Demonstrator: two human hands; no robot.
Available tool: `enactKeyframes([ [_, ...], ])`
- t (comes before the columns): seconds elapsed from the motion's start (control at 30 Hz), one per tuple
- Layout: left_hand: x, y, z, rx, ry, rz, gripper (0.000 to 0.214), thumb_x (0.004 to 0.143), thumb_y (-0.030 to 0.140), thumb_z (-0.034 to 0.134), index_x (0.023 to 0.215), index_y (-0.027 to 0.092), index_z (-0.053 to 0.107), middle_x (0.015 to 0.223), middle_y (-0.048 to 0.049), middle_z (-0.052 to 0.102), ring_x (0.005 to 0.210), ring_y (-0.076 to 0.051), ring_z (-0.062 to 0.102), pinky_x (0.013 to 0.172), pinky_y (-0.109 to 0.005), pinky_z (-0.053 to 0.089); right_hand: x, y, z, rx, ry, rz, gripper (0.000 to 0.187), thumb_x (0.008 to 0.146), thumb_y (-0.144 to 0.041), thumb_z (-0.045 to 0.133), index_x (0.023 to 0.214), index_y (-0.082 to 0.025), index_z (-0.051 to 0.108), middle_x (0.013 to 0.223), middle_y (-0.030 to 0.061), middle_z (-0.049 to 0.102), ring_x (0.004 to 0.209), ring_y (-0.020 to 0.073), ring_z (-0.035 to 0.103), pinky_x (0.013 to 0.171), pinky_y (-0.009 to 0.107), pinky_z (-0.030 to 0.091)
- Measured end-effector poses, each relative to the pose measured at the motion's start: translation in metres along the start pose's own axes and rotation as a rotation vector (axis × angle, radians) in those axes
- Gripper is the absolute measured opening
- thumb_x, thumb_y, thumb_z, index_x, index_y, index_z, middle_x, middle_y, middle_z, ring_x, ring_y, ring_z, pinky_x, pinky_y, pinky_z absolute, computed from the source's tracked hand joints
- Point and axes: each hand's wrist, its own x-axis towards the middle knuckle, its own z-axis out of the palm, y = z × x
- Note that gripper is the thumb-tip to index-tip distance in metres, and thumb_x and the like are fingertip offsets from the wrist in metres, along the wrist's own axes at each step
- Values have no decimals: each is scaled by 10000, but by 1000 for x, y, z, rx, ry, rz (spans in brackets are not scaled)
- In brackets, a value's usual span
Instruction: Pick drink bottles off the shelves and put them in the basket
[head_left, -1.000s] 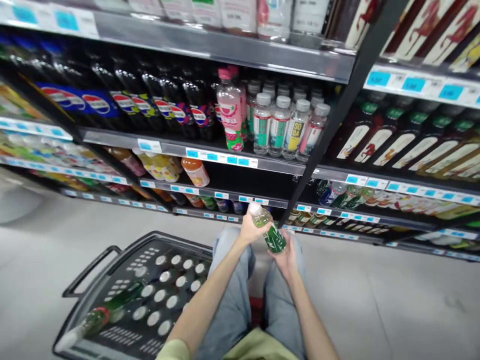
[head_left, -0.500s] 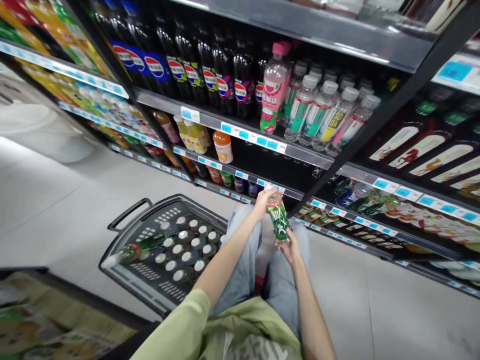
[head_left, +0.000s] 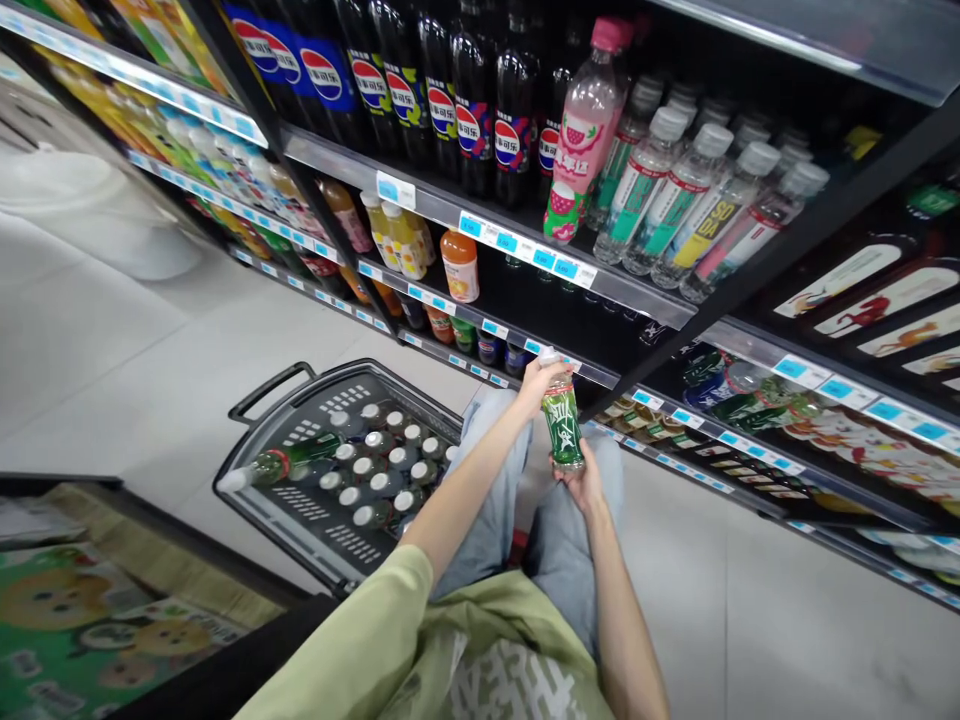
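I hold a small green-labelled bottle point(head_left: 563, 425) upright in front of my knees. My left hand point(head_left: 538, 381) is closed round its neck and white cap. My right hand point(head_left: 584, 482) is closed round its base from below. Behind the bottle runs a low shelf edge with blue price tags point(head_left: 559, 360). To my left on the floor stands a dark shopping basket point(head_left: 262, 480) packed with several capped bottles point(head_left: 382, 470), and one green bottle point(head_left: 281, 463) lies across them.
Shelving fills the upper view: cola bottles point(head_left: 457, 100), a pink strawberry bottle point(head_left: 581, 130), clear soda bottles point(head_left: 675, 190), orange and yellow drinks point(head_left: 459, 265). A display with cartoon packaging point(head_left: 90, 620) sits at the lower left. Grey floor lies to the left and right.
The bottle has been turned from tilted to upright between my hands. The camera has swung left and down, so the basket and shelves have shifted right in view.
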Motion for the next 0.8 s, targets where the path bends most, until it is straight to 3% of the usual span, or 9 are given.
enactKeyframes([
  [0.1, 2, -1, -1, 21, 1, 8, 338, 580, 230, 893, 854, 141, 718, 786, -69, 758, 714, -202, 712, 686, -321, 561, 2, 4, -1, -83, 25, -50, 540, 775, -677, 782, 1001, -201, 665, 822, 55, 731, 746, 237, 709, 555, 297, 556],
  [0.2, 3, -2, -2, 69, 14, 31, 328, 582, 241, 883, 844, 145, 709, 749, -50, 737, 668, -189, 686, 656, -316, 545, 7, 13, -1, -198, 121, -183, 623, 594, -563, 945, 1023, -228, 643, 810, 4, 711, 672, 201, 657, 571, 325, 593],
  [0.3, 3, -4, -2, 124, 36, 43, 273, 594, 225, 853, 806, 153, 697, 735, -42, 723, 641, -175, 666, 647, -310, 528, 10, 19, 0, -295, 175, -256, 645, 539, -470, 992, 1024, -236, 636, 819, -8, 702, 668, 186, 635, 600, 345, 621],
  [0.47, 3, -3, -3, 116, 9, 39, 251, 596, 209, 846, 777, 158, 680, 726, -44, 716, 623, -170, 659, 643, -309, 516, 9, 17, -4, -168, 66, -129, 711, 578, -587, 962, 1091, -228, 626, 829, 25, 742, 626, 223, 689, 582, 377, 612],
  [0.63, -1, 1, -3, -31, -180, -36, 394, 577, 278, 885, 880, 157, 664, 742, -45, 726, 678, -197, 707, 687, -324, 545, 2, 5, -14, 5, -166, 84, 830, 642, -920, 683, 1017, -180, 696, 834, 113, 770, 548, 211, 633, 419, 300, 437],
  [0.8, -2, 2, -1, -68, -203, -45, 440, 580, 283, 890, 933, 151, 663, 758, -35, 727, 713, -201, 719, 716, -331, 560, 2, 5, -15, 33, -144, 43, 719, 646, -835, 729, 985, -202, 691, 798, 85, 765, 490, 178, 569, 411, 273, 350],
])
